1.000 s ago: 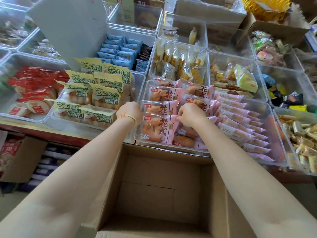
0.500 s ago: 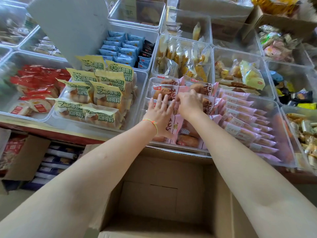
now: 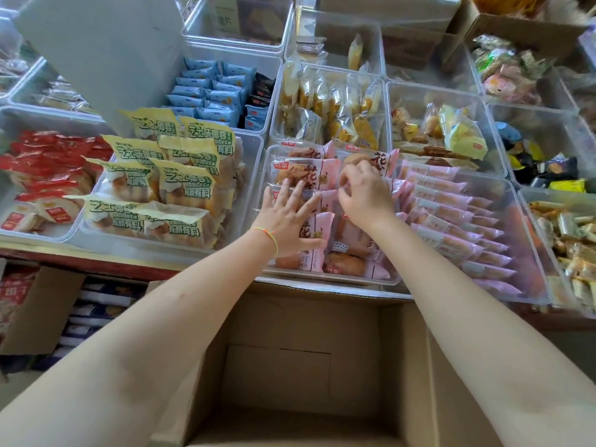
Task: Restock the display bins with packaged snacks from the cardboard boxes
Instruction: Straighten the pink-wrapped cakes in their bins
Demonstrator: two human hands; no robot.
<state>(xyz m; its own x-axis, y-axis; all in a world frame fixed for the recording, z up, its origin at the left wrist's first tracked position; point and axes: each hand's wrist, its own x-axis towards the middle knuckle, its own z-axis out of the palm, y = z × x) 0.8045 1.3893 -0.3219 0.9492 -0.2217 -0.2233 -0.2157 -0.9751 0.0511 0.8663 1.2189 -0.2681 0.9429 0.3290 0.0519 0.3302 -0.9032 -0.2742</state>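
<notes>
Pink-and-clear pastry snack packets [image 3: 317,175] directly under both hands, long axes left-right, inside clear plastic display bin [image 3: 329,280]. Left hand [image 3: 287,217] flat, fingers spread, pressing stack. Right hand [image 3: 362,191] curled, apparently pinching far packet. Brown cardboard box [image 3: 300,359] nearest, looks empty.

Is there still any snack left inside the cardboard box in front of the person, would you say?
No, the cardboard box shows only its bare brown floor and walls, while both hands are up in the bin of pink packets.
</notes>
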